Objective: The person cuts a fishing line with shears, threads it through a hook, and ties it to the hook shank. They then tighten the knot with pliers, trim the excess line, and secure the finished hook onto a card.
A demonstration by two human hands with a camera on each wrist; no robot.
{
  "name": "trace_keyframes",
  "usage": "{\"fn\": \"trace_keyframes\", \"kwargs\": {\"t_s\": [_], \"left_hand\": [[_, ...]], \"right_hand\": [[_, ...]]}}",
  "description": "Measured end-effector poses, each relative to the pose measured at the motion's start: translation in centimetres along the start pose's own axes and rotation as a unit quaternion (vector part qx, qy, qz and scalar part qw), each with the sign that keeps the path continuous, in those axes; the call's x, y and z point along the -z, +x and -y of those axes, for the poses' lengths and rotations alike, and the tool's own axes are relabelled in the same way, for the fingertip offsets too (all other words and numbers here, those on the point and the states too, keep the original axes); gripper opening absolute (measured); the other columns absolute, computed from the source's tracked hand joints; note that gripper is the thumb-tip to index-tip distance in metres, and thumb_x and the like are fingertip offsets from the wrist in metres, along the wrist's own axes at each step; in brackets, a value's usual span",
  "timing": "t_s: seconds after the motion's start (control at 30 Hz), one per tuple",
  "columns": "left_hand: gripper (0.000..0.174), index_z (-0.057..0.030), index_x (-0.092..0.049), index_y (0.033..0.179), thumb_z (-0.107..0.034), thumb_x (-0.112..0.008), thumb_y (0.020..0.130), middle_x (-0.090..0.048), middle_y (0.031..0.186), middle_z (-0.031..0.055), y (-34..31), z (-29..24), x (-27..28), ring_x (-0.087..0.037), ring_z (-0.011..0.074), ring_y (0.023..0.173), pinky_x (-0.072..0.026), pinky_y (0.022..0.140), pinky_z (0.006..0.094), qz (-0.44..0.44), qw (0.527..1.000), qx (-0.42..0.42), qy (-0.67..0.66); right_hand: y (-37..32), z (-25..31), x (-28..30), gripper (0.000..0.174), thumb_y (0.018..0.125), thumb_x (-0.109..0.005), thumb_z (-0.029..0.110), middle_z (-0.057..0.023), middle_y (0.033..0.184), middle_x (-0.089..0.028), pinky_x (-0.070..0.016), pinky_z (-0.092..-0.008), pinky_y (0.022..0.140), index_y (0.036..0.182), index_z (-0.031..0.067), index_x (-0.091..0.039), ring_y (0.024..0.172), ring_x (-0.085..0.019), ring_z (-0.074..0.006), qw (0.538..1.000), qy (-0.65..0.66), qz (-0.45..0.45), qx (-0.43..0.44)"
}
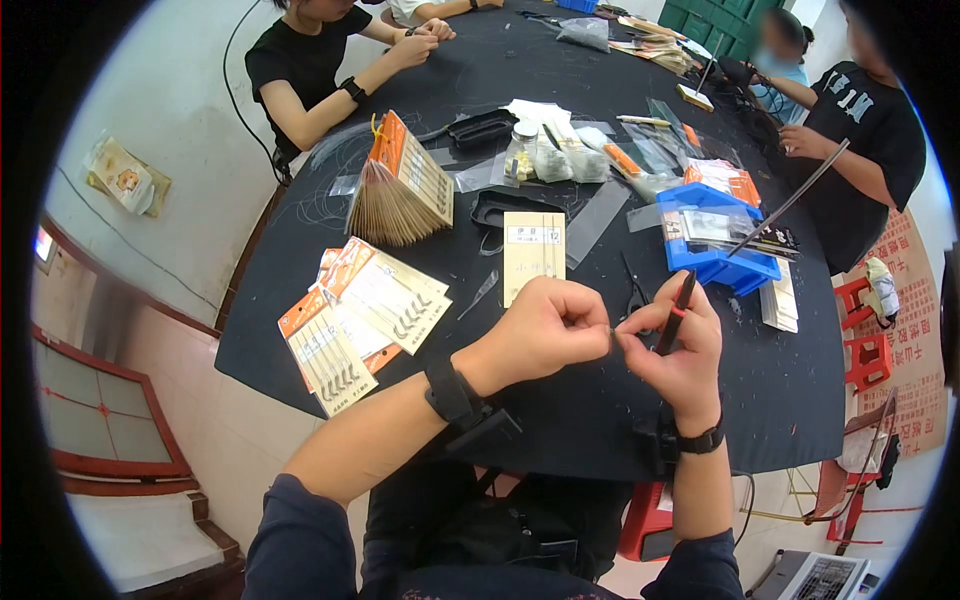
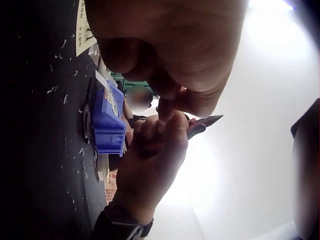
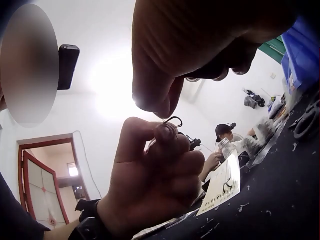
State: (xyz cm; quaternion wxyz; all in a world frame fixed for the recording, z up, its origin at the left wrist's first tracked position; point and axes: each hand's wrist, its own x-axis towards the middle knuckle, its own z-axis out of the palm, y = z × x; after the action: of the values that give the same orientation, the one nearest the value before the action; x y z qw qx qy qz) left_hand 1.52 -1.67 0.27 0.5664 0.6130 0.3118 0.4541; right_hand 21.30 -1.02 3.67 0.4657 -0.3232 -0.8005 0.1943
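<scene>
My left hand [image 1: 540,330] is raised over the near part of the black table, thumb and forefinger pinching a small dark fish hook [image 3: 178,120]. The hook's bend stands out past the fingertips in the right wrist view. Facing it, my right hand [image 1: 690,355] has its thumb and forefinger tips right at the left fingertips. A slim red-and-black pointed tool [image 1: 677,318] is held in the right palm, its dark tip [image 2: 212,120] jutting out beyond the hand. Just beyond the left hand lies a cream card [image 1: 533,245] with printed writing.
Left lie orange-and-cream cards [image 1: 385,295] with rows of hooks, beside a fanned card bundle [image 1: 405,190]. A blue bin [image 1: 715,265] stands at right, with scissors [image 1: 635,290] nearer the hands. Behind are a glass jar [image 1: 521,150] and a black tray [image 1: 505,208]. Other people sit around the table.
</scene>
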Motion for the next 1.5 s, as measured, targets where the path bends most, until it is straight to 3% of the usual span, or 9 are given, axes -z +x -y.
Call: {"fn": "trace_keyframes", "kwargs": {"t_s": [0.2,0.3,0.43,0.53,0.67,0.83,1.03,1.27,1.5], "left_hand": [[0.011,0.0001,-0.067,0.074,-0.005,-0.061,0.083,-0.063,0.067,-0.0015,0.1,-0.3,0.3,-0.049,0.0005,0.058,-0.0373,0.052,0.0181,-0.086,0.996,-0.018,0.014],[0.012,0.0007,-0.066,0.074,-0.005,-0.061,0.084,-0.063,0.068,-0.0013,0.1,-0.8,0.9,-0.048,0.0002,0.058,-0.0369,0.052,0.0179,-0.121,0.992,-0.035,0.029],[0.014,0.0012,-0.066,0.074,-0.005,-0.060,0.085,-0.063,0.068,-0.0006,0.3,-0.8,1.4,-0.048,-0.0002,0.058,-0.0367,0.052,0.0177,-0.140,0.989,-0.046,0.031],[0.014,0.0012,-0.066,0.074,-0.005,-0.060,0.085,-0.063,0.068,-0.0004,0.4,-0.3,1.4,-0.048,-0.0004,0.058,-0.0368,0.052,0.0177,-0.152,0.986,-0.054,0.031],[0.014,0.0013,-0.066,0.074,-0.005,-0.060,0.085,-0.063,0.068,-0.0004,0.4,-0.5,1.4,-0.049,-0.0003,0.058,-0.0375,0.053,0.0176,-0.157,0.985,-0.057,0.052],[0.013,0.0018,-0.067,0.074,-0.004,-0.060,0.084,-0.063,0.068,-0.0004,0.3,-0.6,1.6,-0.049,-0.0002,0.059,-0.0383,0.053,0.0174,-0.172,0.982,-0.059,0.047],[0.014,0.0022,-0.067,0.075,-0.005,-0.061,0.084,-0.063,0.068,-0.0006,0.3,-0.6,1.5,-0.050,-0.0002,0.060,-0.0392,0.054,0.0171,-0.181,0.980,-0.068,0.053],[0.014,0.0023,-0.067,0.076,-0.006,-0.061,0.085,-0.063,0.069,-0.0005,0.2,-0.7,1.5,-0.051,-0.0006,0.060,-0.0398,0.054,0.0167,-0.175,0.980,-0.071,0.058],[0.012,0.0015,-0.067,0.077,-0.005,-0.061,0.086,-0.060,0.067,-0.0030,0.0,-0.9,1.2,-0.048,-0.0015,0.059,-0.0369,0.052,0.0164,-0.158,0.983,-0.073,0.056]], "right_hand": [[-0.2,-1.0,0.6,0.011,0.073,-0.076,0.005,-0.0049,0.081,-0.055,-0.0407,-0.0273,0.062,0.072,0.0019,-0.065,0.068,-0.052,-0.0139,0.994,0.066,-0.039,-0.072],[-0.1,-1.5,0.9,0.019,0.078,-0.074,0.007,-0.0053,0.084,-0.058,-0.0406,-0.0268,0.061,0.070,-0.0013,-0.059,0.069,-0.053,-0.0139,0.977,0.092,-0.027,-0.190],[-0.2,-2.3,1.6,0.024,0.079,-0.075,0.011,-0.0057,0.086,-0.062,-0.0407,-0.0271,0.060,0.068,-0.0051,-0.060,0.068,-0.054,-0.0142,0.983,-0.128,0.010,-0.128],[-0.1,-1.5,1.4,0.028,0.079,-0.076,0.015,-0.0069,0.085,-0.063,-0.0409,-0.0273,0.059,0.067,-0.0058,-0.062,0.068,-0.055,-0.0127,0.979,-0.134,0.010,-0.156],[-0.4,-2.1,1.4,0.024,0.088,-0.069,0.018,-0.0051,0.083,-0.063,-0.0407,-0.0261,0.061,0.077,-0.0027,-0.066,0.069,-0.054,-0.0094,0.951,0.064,0.017,-0.302],[-0.4,-1.8,1.1,0.021,0.098,-0.056,0.016,-0.0009,0.081,-0.055,-0.0376,-0.0238,0.068,0.085,0.0024,-0.065,0.073,-0.048,-0.0079,0.918,0.183,-0.006,-0.352],[-0.2,-1.2,1.6,0.027,0.091,-0.060,0.014,-0.0037,0.087,-0.047,-0.0362,-0.0277,0.069,0.069,0.0018,-0.052,0.077,-0.044,-0.0126,0.970,0.143,0.022,-0.197],[0.2,-0.5,1.5,0.020,0.070,-0.068,0.011,-0.0103,0.089,-0.053,-0.0399,-0.0271,0.072,0.064,-0.0007,-0.052,0.079,-0.052,-0.0180,0.987,0.089,0.080,-0.110],[0.2,-0.3,0.9,0.021,0.069,-0.068,0.011,-0.0102,0.088,-0.055,-0.0414,-0.0295,0.071,0.065,-0.0001,-0.051,0.077,-0.053,-0.0215,0.985,0.090,0.113,-0.090]]}}
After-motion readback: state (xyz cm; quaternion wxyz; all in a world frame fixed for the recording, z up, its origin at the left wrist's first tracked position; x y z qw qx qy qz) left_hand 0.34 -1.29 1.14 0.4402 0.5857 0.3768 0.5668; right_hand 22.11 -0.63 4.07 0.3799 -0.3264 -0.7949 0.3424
